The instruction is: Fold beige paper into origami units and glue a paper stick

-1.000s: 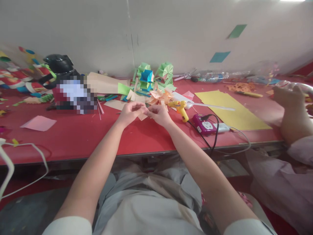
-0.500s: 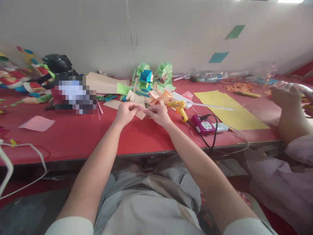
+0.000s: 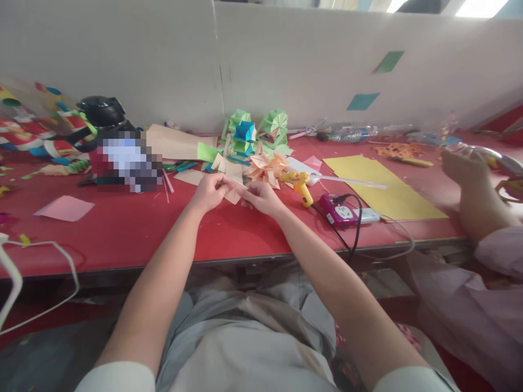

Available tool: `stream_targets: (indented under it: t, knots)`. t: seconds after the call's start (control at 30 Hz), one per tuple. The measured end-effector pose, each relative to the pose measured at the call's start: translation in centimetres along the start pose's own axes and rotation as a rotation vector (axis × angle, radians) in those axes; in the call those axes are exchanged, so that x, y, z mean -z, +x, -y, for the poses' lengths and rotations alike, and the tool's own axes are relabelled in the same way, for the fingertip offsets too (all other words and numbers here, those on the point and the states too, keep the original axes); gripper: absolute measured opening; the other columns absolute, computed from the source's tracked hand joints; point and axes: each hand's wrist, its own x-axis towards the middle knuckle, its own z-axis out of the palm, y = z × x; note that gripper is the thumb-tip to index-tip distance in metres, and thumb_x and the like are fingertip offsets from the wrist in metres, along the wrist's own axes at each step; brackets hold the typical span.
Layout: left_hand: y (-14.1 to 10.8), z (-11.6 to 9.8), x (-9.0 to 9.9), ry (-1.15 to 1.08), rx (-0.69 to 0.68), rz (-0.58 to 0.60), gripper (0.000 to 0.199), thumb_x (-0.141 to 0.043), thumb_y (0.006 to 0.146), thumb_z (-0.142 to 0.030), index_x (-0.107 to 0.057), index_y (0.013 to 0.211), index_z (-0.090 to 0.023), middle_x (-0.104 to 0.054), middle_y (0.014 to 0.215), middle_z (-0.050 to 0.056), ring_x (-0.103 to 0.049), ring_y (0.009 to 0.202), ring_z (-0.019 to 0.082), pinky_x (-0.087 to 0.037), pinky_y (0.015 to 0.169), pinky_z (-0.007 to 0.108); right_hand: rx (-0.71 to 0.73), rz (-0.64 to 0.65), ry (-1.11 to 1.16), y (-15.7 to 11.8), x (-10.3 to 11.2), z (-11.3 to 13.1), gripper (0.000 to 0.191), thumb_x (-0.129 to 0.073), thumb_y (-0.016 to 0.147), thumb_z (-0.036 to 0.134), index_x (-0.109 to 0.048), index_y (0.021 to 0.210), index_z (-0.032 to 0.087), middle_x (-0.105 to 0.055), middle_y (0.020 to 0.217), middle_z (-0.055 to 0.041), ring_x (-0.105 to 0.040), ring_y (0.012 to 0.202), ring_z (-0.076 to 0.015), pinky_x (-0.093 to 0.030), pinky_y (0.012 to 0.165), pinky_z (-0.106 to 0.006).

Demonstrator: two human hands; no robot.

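Between my two hands is a small piece of tan paper (image 3: 232, 196), raised just above the red table. My left hand (image 3: 212, 191) pinches its left side with thumb and fingers. On the other side, my right hand (image 3: 261, 197) has its fingers closed on the paper's right edge. Folded peach paper pieces (image 3: 267, 165) lie in a heap just beyond my right hand. Behind them stand green and blue folded paper shapes (image 3: 245, 133). A yellow hot glue gun (image 3: 300, 185) with a clear glue stick rests to the right of my right hand.
A purple power socket box (image 3: 338, 211) with cords sits near the table's front edge. Yellow card (image 3: 388, 188) lies to the right, beside another person's arm (image 3: 476, 190). Pink paper (image 3: 65, 208) and a black helmet-like object (image 3: 102, 112) are on the left.
The view has tilted up slightly. My hands stay together on the tan paper, its angle a little different. The other person's hand at right has shifted slightly.
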Motion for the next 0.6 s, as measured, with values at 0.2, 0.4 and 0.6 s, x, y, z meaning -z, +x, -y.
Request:
stream_targets:
  t: [0.2, 0.4, 0.6]
  knots:
    - [0.2, 0.3, 0.5, -0.141, 0.082, 0.091, 0.034, -0.072, 0.078, -0.051, -0.069, 0.074, -0.017, -0.070, 0.067, 0.004, -0.063, 0.060, 0.017, -0.049, 0.058, 0.029, -0.066, 0.081, -0.038, 0.0, 0.3, 0.1, 0.053, -0.069, 0.082, 0.063, -0.056, 0.058, 0.017, -0.059, 0.046, 0.0000, -0.047, 0.038, -0.0070, -0.034, 0.038, -0.020]
    - [0.8, 2.0, 3.0, -0.173, 0.296, -0.265, 0.034, -0.067, 0.082, -0.048, -0.066, 0.069, -0.017, -0.063, 0.054, 0.002, -0.057, 0.043, 0.013, -0.045, 0.047, 0.024, -0.022, -0.325, 0.252, 0.8, 0.9, -0.2, 0.051, -0.075, 0.074, 0.066, -0.067, 0.085, 0.017, -0.076, 0.081, -0.0066, -0.067, 0.063, -0.0117, -0.054, 0.055, -0.021]
    - [0.6, 2.3, 2.8, 0.076, 0.240, -0.251, 0.027, -0.059, 0.084, -0.039, -0.067, 0.070, -0.017, -0.066, 0.057, 0.002, -0.060, 0.045, 0.016, -0.043, 0.047, 0.026, -0.106, -0.043, 0.179, 0.7, 0.1, -0.5, 0.055, -0.076, 0.072, 0.066, -0.071, 0.093, 0.015, -0.077, 0.078, -0.0081, -0.069, 0.065, -0.0140, -0.058, 0.063, -0.025]
